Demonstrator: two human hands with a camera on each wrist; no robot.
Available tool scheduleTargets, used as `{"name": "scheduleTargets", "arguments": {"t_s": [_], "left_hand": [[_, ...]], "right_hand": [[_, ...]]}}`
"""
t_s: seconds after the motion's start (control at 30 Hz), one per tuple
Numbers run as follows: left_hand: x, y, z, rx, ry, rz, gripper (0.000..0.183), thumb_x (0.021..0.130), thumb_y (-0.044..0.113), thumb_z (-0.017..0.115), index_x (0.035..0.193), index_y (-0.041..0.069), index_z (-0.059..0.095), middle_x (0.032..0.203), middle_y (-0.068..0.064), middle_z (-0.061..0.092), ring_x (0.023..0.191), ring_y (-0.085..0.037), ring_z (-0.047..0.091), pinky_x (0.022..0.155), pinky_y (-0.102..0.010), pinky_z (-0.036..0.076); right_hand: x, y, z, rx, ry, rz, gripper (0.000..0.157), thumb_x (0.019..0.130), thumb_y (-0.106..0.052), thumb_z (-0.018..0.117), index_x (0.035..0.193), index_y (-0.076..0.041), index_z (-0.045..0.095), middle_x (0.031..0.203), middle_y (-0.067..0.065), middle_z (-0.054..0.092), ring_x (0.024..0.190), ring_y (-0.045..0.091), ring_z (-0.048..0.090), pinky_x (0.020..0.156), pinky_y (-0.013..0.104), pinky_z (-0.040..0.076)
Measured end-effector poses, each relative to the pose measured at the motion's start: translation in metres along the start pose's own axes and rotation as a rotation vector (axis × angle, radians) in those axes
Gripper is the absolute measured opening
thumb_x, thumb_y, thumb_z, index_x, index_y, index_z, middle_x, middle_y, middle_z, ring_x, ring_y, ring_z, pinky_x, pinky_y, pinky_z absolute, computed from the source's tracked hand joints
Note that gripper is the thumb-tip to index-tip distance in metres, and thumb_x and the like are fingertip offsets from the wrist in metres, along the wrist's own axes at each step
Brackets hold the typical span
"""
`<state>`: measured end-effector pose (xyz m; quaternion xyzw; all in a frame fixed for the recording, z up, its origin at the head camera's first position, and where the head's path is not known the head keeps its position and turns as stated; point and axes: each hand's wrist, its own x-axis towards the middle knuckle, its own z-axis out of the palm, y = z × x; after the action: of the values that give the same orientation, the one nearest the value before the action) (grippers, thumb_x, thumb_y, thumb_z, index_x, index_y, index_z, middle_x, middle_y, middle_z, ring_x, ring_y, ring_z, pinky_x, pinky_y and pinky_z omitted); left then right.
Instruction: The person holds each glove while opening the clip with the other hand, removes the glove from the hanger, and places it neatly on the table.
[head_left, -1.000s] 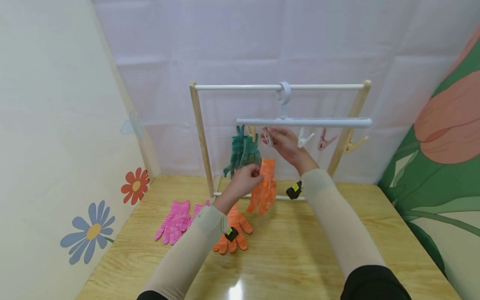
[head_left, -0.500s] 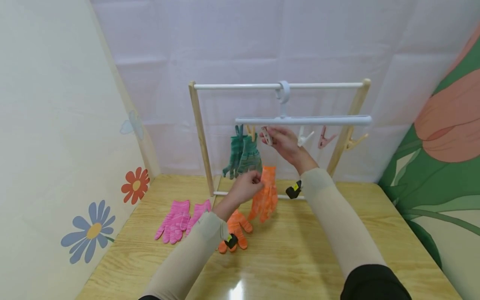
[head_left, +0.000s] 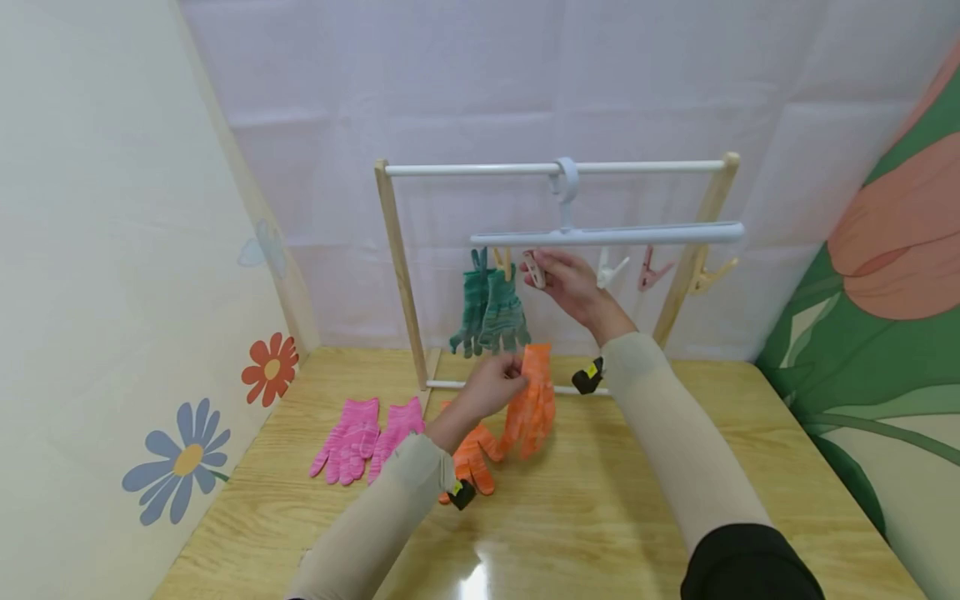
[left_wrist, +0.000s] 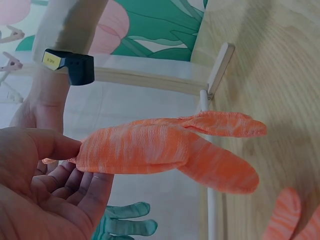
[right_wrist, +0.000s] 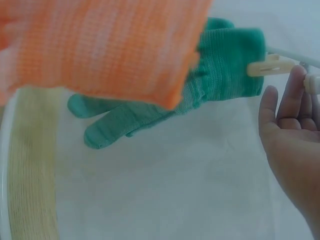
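Note:
My left hand (head_left: 489, 388) pinches an orange knitted glove (head_left: 531, 412) by its cuff, between thumb and fingers in the left wrist view. The glove hangs fingers down below the hanger (head_left: 630, 236), apart from it. Higher up, my right hand (head_left: 576, 290) holds a pale pink clothespin (head_left: 535, 271) under the hanger bar. Whether its jaws stand apart is too small to tell. Left of that hand, two green gloves (head_left: 501, 315) hang from a green clothespin (head_left: 478, 260) and a yellow clothespin (head_left: 502, 265). In the right wrist view, the orange glove (right_wrist: 105, 50) partly covers the green ones (right_wrist: 232, 62).
Another orange glove (head_left: 474, 458) lies on the table, partly hidden by my left arm. Two pink gloves (head_left: 348, 442) lie left of it. A wood-and-white rack (head_left: 397, 267) bears the hanger. White, pink (head_left: 652, 268) and yellow clothespins hang at the right.
My left hand has lowered the orange glove a little, away from the hanger. My right hand stays at the pale pink clothespin. The hanger's right end has risen slightly.

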<state>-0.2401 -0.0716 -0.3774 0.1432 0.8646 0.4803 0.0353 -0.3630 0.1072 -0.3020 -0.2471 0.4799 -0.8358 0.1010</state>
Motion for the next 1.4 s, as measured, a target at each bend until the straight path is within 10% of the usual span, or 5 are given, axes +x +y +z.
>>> {"name": "scheduleTargets", "arguments": {"t_s": [1.0,1.4], "left_hand": [[-0.007,-0.054,0.034,-0.208,0.033,-0.171,0.008,0.096,0.008,0.063,0.095,0.004,0.057,0.077,-0.001,0.052,0.065,-0.013,0.048,0.060,-0.026,0.042],[-0.002,-0.089,0.030,-0.050,0.027,-0.267,0.039,0.095,0.009,0.063,0.068,0.016,0.036,0.060,0.003,0.028,0.055,-0.014,0.029,0.055,-0.030,0.029]], "right_hand": [[0.002,0.003,-0.004,-0.011,-0.031,0.020,0.023,0.103,-0.012,0.059,0.114,0.002,0.073,0.100,0.009,0.074,0.091,0.018,0.071,0.090,0.034,0.056],[0.001,0.005,-0.001,-0.011,-0.031,0.031,0.019,0.102,-0.014,0.061,0.107,-0.006,0.076,0.099,0.008,0.075,0.097,0.019,0.070,0.087,0.032,0.057]]}}
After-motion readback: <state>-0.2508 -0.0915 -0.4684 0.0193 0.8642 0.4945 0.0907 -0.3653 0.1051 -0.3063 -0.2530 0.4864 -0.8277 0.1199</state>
